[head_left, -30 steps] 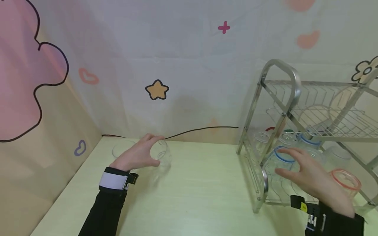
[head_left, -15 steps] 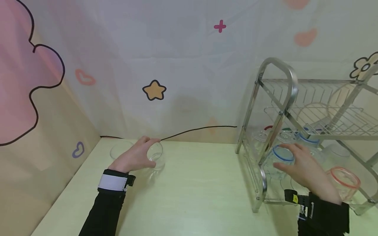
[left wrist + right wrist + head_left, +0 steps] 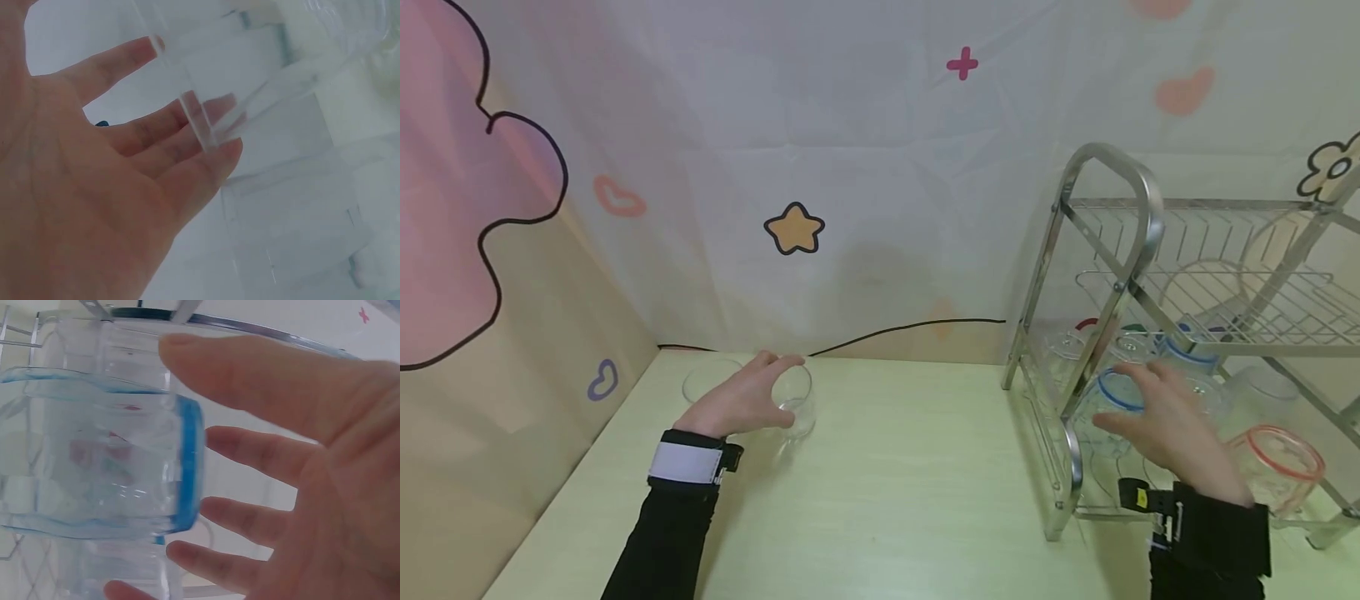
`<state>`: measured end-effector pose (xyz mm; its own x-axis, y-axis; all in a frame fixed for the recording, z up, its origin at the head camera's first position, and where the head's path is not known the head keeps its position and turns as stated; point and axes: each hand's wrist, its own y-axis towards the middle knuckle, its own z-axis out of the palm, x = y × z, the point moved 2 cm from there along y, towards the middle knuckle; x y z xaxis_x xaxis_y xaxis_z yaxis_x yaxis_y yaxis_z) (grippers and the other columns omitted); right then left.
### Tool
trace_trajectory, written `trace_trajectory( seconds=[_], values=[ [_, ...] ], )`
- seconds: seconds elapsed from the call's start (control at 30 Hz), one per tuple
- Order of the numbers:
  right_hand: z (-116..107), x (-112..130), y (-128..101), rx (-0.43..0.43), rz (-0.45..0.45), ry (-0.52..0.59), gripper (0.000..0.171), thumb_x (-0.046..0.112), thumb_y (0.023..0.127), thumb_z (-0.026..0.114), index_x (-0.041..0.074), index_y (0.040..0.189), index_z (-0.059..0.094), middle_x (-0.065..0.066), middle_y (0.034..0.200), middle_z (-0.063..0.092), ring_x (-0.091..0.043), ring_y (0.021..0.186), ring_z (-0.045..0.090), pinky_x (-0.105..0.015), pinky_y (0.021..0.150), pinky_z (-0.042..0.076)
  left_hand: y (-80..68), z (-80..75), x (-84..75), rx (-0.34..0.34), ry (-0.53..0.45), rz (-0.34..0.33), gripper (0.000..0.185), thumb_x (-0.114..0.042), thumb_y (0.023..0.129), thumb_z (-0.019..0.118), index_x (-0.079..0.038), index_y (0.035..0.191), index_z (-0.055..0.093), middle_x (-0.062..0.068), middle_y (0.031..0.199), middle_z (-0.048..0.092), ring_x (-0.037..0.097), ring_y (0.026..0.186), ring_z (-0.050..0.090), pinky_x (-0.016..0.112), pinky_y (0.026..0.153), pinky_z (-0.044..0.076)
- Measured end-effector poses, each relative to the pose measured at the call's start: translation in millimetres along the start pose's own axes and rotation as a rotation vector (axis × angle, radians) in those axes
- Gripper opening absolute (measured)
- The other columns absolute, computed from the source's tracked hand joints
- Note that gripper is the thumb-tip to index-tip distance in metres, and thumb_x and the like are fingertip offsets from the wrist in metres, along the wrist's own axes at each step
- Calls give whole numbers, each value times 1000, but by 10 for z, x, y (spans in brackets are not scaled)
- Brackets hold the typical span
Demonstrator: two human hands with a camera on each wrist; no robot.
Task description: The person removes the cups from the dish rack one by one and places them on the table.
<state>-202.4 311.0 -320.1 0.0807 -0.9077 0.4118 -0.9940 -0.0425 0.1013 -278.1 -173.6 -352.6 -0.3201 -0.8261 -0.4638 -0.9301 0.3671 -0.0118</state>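
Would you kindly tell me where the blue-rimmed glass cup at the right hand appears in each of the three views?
Head view: the blue-rimmed cup lies on the rack's lower tier, right of centre, at the right hand's fingertips.
Left wrist view: not in it; only the left hand and a clear glass show.
Right wrist view: the cup fills the left half, its mouth facing the palm.
Shared landmark: the right hand, seen in the head and right wrist views.

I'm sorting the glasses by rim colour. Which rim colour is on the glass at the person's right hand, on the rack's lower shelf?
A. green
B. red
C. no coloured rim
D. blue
D: the right hand reaches around a glass with a blue rim on the lower shelf of the metal rack; the red-rimmed glass lies further right.
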Motion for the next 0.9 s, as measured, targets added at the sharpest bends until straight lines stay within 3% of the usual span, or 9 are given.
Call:
trace_trajectory(
  seconds=[0.43, 0.5, 0.57, 0.67, 0.8, 0.9],
  values=[
    [125, -30, 78, 36, 48, 17, 94, 37, 90, 68, -8, 151, 12, -45, 144, 11, -64, 129, 15, -78, 91, 26, -47, -7, -60, 11, 58, -30, 76, -18, 77, 70, -13, 148, 42, 20, 137, 42, 33, 111, 51, 45, 82, 48],
    [132, -28, 85, 29, 50, 23, 93, 37, 91, 68, -7, 152, 13, -45, 145, 11, -63, 130, 15, -78, 91, 27, -49, -12, -75, 13, 86, -24, 75, -18, 77, 69, -12, 147, 43, 21, 137, 43, 36, 117, 49, 53, 94, 43],
    [138, -34, 89, 22, 55, 33, 91, 37, 92, 67, -6, 152, 14, -44, 145, 10, -62, 130, 14, -78, 91, 27, -54, -7, -83, 16, 113, -17, 75, -19, 77, 69, -12, 147, 44, 22, 138, 44, 39, 124, 45, 58, 106, 31],
    [148, -37, 87, 19, 69, 44, 90, 37, 92, 66, -5, 152, 14, -44, 146, 8, -63, 130, 13, -78, 90, 27, -52, 2, -82, 19, 145, -6, 74, -19, 77, 69, -11, 146, 44, 23, 139, 44, 40, 130, 42, 62, 112, 10],
    [161, -45, 87, 21, 64, 45, 89, 35, 93, 66, -5, 152, 13, -45, 145, 8, -64, 129, 16, -78, 89, 29, -46, 10, -64, 14, 170, -5, 74, -22, 79, 73, -12, 147, 44, 23, 142, 43, 40, 134, 37, 63, 112, 8],
    [170, -60, 96, 20, 52, 43, 87, 32, 93, 65, -5, 152, 12, -45, 145, 9, -64, 128, 18, -78, 89, 29, -44, 19, -56, 15, 173, -13, 80, -28, 79, 79, -13, 148, 42, 24, 149, 36, 42, 141, 25, 63, 113, 7]
  ],
)
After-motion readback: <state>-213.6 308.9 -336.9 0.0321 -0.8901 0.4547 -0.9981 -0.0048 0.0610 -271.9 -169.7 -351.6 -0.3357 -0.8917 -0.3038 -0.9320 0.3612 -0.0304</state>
